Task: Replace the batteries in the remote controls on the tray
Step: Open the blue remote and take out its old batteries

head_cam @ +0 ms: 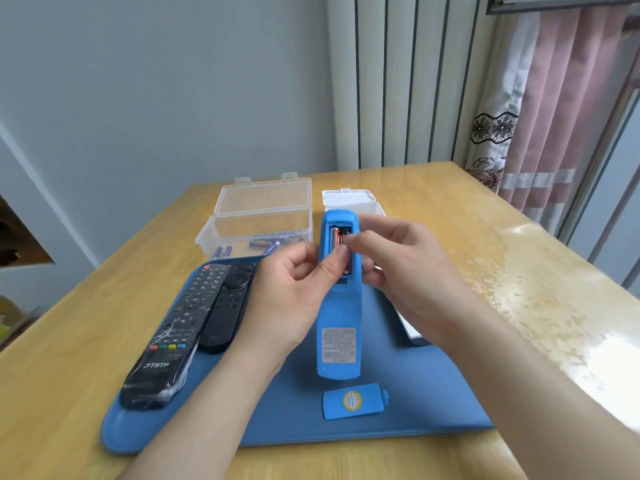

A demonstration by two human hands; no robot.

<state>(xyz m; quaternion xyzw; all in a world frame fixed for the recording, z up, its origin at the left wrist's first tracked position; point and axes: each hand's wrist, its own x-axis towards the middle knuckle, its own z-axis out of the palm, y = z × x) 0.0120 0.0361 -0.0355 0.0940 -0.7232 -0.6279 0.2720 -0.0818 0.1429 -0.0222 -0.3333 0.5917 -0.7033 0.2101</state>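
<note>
**Both hands working at the open battery bay**

Left hand [294,292] and right hand [391,258] curl round the blue remote [337,313], held back-up over the tray [277,420], with both thumbs on the red-and-black batteries [336,237]. Its cover [353,400] lies on the tray. This looks like prising the old cells out. Next would come blue batteries [259,243] from the clear box [242,233]. One black remote [169,341] reads "THTF"; the blue remote's label is too small to read.

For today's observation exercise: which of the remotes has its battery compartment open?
The blue remote, its back cover off and batteries showing; the two black remotes lie buttons-up on the tray.
</note>
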